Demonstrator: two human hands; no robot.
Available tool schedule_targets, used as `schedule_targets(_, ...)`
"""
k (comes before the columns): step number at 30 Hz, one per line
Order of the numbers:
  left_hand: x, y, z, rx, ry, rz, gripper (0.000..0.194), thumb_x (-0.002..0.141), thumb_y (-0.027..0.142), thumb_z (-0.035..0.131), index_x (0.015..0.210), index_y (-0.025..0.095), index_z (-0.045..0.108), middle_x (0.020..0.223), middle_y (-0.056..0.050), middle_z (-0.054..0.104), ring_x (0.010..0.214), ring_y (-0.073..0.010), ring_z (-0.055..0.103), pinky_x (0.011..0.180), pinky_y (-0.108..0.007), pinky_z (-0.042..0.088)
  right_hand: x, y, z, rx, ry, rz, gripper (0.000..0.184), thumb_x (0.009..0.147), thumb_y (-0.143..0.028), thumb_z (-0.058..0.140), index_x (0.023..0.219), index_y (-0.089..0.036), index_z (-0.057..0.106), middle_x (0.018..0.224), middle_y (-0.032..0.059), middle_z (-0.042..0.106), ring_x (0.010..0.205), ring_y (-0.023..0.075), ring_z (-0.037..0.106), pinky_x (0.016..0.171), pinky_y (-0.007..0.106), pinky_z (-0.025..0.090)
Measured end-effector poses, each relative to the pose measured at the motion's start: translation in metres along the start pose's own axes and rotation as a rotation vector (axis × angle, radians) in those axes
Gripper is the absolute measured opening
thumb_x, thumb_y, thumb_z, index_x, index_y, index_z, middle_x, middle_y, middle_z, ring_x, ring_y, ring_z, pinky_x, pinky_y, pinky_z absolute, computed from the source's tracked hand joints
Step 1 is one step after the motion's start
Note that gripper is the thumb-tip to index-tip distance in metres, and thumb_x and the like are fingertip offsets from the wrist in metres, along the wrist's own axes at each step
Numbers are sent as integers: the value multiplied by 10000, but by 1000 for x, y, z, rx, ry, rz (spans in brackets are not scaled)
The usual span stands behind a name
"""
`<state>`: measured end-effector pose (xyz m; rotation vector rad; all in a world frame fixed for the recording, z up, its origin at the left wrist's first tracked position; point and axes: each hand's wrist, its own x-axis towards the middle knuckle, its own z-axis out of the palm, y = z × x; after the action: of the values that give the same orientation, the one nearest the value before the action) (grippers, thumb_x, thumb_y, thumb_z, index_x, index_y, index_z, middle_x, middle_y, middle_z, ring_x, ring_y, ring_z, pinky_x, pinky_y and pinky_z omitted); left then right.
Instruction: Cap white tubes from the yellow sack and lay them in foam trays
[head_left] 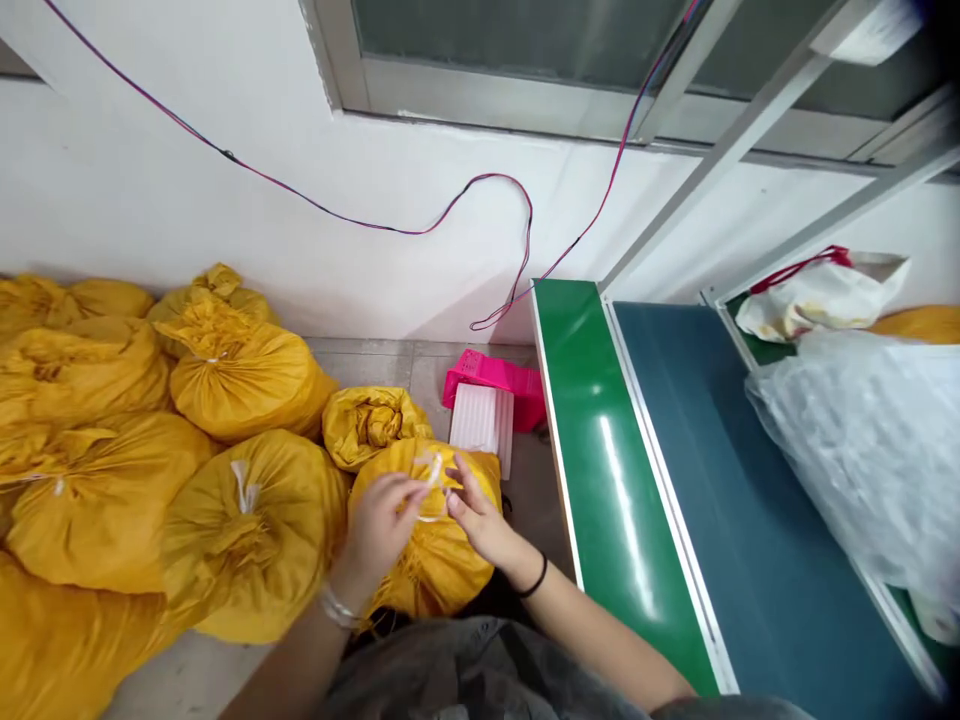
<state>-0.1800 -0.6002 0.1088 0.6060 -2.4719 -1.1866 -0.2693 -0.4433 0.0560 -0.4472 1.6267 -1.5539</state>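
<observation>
A thin white tie strip point(435, 468) is pinched between the thumb and fingers of my left hand point(382, 528). It curls into a loose loop in front of my fingertips. Close by on the right, my right hand point(480, 512) has its thumb and fingers apart, with the loop near the thumb; whether it touches the strip is hard to make out. Directly below both hands stands a stuffed yellow sack point(461, 560), its gathered part towards me. A smaller yellow bundle point(375, 422) lies just behind it.
Several tied yellow sacks point(247, 385) crowd the floor at left. A pink plastic basket point(495, 372) and a white ribbed block point(475, 418) stand by the wall. On the right runs a green-edged bench point(592, 440) with a dark belt point(720, 480) and clear plastic bags point(862, 450).
</observation>
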Motion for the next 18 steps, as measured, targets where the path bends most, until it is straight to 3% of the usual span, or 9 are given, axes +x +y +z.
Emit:
schedule_targets(1,8,-1,31,-9,-107,17,148,793,214,556,804,268,693,806,-23,685,777,-191,632,742,-321,522,14,7,-3,71,47,3,563,865,-530,513,1357,-263,455,1346,75,511,1165,203,536,1013,394,425)
schedule_targets(3,27,-16,86,-4,-209,23,186,786,147,505,759,226,671,776,-50,669,743,-190,621,693,-303,514,47,28,-11,172,198,13,483,889,-577,427,1174,-236,616,1198,76,622,1095,210,582,1009,401,428)
schedule_targets(6,66,-61,146,12,-310,17,192,807,138,484,771,205,660,778,-59,667,737,-185,617,688,-289,502,102,76,-29,230,372,21,505,863,-626,424,973,-203,678,1017,95,684,961,228,633,919,403,488)
schedule_targets(8,95,-95,175,23,-379,19,184,827,158,492,801,209,667,808,-54,672,765,-180,618,718,-283,493,137,115,-42,233,418,23,528,869,-634,393,962,-194,669,973,98,690,906,225,649,837,381,524)
schedule_targets(13,151,-168,244,92,-526,7,187,856,215,499,828,231,683,875,-55,658,879,-195,600,837,-312,457,206,208,-80,87,525,79,643,927,-614,160,1189,-189,566,1020,103,687,796,196,684,602,305,544)
schedule_targets(16,157,-215,273,181,-544,-75,168,835,208,512,827,204,681,989,-102,660,993,-242,585,920,-385,425,238,258,-126,-214,569,131,604,959,-540,139,1207,-164,542,998,118,684,755,193,684,578,305,536)
schedule_targets(18,150,-248,282,236,-547,-142,167,815,181,510,821,192,677,1122,-131,646,1096,-280,556,976,-448,388,255,291,-166,-510,547,140,513,980,-480,222,1179,-142,553,980,113,678,773,188,674,642,324,540)
